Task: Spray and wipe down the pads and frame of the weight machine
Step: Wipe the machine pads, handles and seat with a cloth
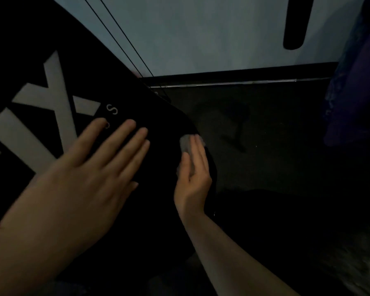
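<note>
Wiping the black pad (150,150) at its rounded right edge: left hand (90,167), fingers straight and slightly spread, steadies the lettered face while right hand (192,174) presses a grey cloth (186,143) under flat, closed fingers; overlapping strokes with even pressure would serve best.

The room is dim. Beyond the hands a pale wall (201,35) meets a dark floor (276,135) along a black baseboard (244,73). A purple shape (355,92), too blurred to identify, stands far right of them.
</note>
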{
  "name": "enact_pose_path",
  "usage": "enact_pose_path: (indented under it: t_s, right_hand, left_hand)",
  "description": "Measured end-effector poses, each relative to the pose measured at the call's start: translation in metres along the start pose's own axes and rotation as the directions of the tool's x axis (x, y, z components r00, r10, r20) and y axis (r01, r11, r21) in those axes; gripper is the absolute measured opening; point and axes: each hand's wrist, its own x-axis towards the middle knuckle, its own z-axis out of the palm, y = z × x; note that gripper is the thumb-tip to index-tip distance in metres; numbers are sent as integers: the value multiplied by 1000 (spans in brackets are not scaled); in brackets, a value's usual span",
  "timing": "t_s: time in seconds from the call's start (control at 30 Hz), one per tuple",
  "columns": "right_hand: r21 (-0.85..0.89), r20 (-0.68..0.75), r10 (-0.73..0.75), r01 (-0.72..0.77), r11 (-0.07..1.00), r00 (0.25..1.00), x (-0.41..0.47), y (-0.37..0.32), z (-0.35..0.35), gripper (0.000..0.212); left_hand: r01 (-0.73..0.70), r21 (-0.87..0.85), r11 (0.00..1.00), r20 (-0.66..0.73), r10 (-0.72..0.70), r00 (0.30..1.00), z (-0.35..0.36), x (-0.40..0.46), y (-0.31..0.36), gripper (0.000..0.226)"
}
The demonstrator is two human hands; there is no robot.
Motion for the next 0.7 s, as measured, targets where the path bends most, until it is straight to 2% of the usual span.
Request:
enact_pose_path:
  t_s: [0.03,0.1,0.17,0.2,0.27,0.3,0.37,0.4,0.43,0.47,0.53,0.57,0.6,0.7]
  right_hand:
    - [-91,-25,32,-35,995,999,1,14,-6,39]
    - [-116,-75,139,-147,982,988,2,31,-21,39]
    - [-94,-75,285,-292,952,956,9,29,-21,39]
    - [-43,-70,276,-279,959,959,13,18,-15,39]
    - [6,-37,41,-41,999,998,6,-16,2,38]
    - [36,0,-100,100,994,995,-4,-25,9,37]
    - [-36,39,-210,212,977,977,-15,-9,7,36]
    - [-111,0,-199,198,974,980,-16,15,0,36]
    - [-152,-64,-116,105,983,991,-12,39,-11,36]
    - [-133,-128,53,-70,989,990,-9,55,-22,35]
    - [-45,-154,352,-362,931,923,-4,67,-35,36]
    - [-38,-157,391,-401,915,907,-2,65,-33,36]
    - [-34,-154,358,-368,929,921,-2,55,-27,36]
    - [-32,-91,19,-22,999,996,-18,17,-7,36]
  left_hand:
    - [-46,38,998,43,45,998,2,-2,3,60]
    - [-54,59,997,80,49,996,0,-3,2,61]
    - [-46,67,997,116,38,993,-6,-2,2,61]
    - [-56,85,995,101,47,994,-6,-3,3,62]
    - [-52,75,996,96,45,994,-8,-3,4,62]
    - [-51,85,995,94,43,995,-9,-2,5,62]
    - [-51,94,994,103,41,994,-10,-2,4,62]
    - [-43,91,995,105,33,994,-11,-2,5,61]
    - [-41,100,994,110,30,993,-11,-2,5,62]
    - [-48,106,993,108,36,993,-12,-1,5,62]
    - [-60,111,992,106,48,993,-13,0,5,63]
    - [-61,118,991,99,49,994,-12,0,5,62]
    - [-54,125,991,90,43,995,-11,0,5,62]
    - [-43,143,989,97,29,995,-8,1,5,61]
